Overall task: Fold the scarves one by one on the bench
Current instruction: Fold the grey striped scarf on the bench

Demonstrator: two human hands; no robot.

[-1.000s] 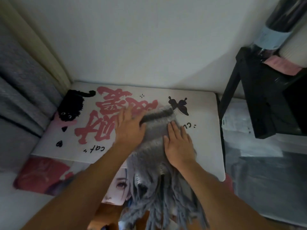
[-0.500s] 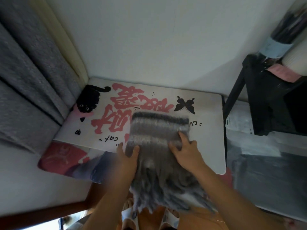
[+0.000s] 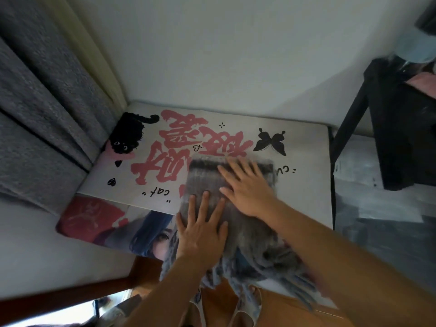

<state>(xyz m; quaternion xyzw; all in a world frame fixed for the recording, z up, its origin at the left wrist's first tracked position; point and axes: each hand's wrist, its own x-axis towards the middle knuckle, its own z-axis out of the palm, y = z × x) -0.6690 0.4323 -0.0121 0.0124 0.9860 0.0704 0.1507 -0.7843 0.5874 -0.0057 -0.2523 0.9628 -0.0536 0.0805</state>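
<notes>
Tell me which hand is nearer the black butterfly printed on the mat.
Right. The right hand lies flat on the grey scarf just below the black butterfly; the left hand presses the scarf lower down, farther from it.

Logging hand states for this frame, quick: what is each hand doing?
Left hand: open, fingers flat on the gray scarf.
Right hand: open, fingers spread, pressing the same scarf.

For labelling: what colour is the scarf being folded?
Grey scarf with darker stripes; head view.
</notes>
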